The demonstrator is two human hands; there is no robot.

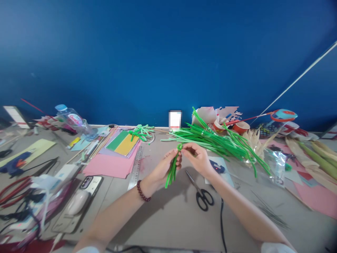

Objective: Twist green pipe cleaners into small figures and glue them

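Observation:
My left hand [170,162], with a dark red bead bracelet at the wrist, is closed around a small bunch of green pipe cleaners [171,174]. Their loose ends hang down below the fingers, and a curled loop stands at the top. My right hand [195,154] pinches at that loop from the right with thumb and forefinger. Below the right hand, black-handled scissors [203,196] lie on the table with the blades pointing up and left. A large pile of green pipe cleaners [223,142] lies behind and to the right of my hands.
Left of my hands are a metal ruler [135,168], pink paper sheets [107,166] and a phone [79,203] with a white mouse-like object on it. A water bottle [73,119] leans at the back left. A black cable [222,225] runs toward the front edge.

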